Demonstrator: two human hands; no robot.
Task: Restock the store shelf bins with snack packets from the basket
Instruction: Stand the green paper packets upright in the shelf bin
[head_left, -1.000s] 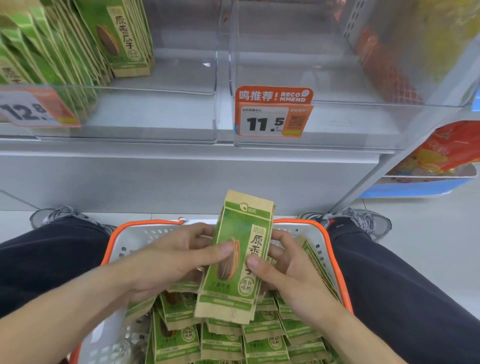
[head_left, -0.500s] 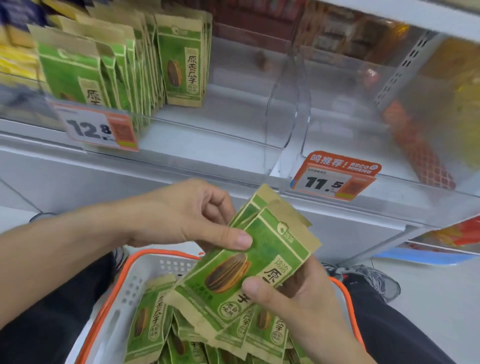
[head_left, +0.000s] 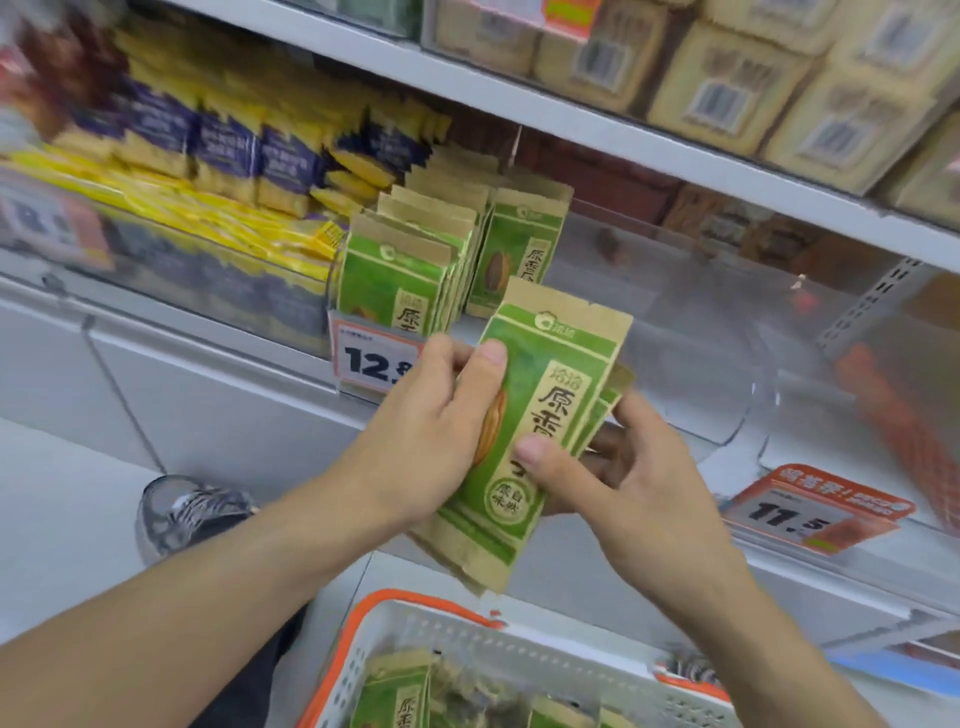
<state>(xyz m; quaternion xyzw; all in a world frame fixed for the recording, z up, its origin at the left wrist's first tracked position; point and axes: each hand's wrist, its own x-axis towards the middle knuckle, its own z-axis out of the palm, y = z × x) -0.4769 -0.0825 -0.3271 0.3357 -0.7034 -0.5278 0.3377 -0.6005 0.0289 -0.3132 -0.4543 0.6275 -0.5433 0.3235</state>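
Both hands hold a small stack of green and kraft-brown snack packets (head_left: 540, 415) upright in front of the shelf. My left hand (head_left: 431, 436) grips the stack's left edge, thumb on the front. My right hand (head_left: 613, 483) grips its right side, thumb on the lower front. Just behind the stack, more of the same green packets (head_left: 415, 270) stand in a clear shelf bin (head_left: 675, 332) above the 12.8 price tag (head_left: 374, 361); the bin's right part holds nothing. The white basket with an orange rim (head_left: 415, 603) sits below, with green packets (head_left: 400, 696) inside.
A second clear bin (head_left: 857, 395) with an 11.5 tag (head_left: 810, 506) lies to the right. Yellow and purple packets (head_left: 223, 171) fill the bin to the left. Beige boxes (head_left: 753, 83) line the shelf above. A grey shoe (head_left: 192, 512) rests on the floor at left.
Both hands have lifted the packet stack out of the basket up to the shelf bin and turned it upright. My view has swung upward and left.
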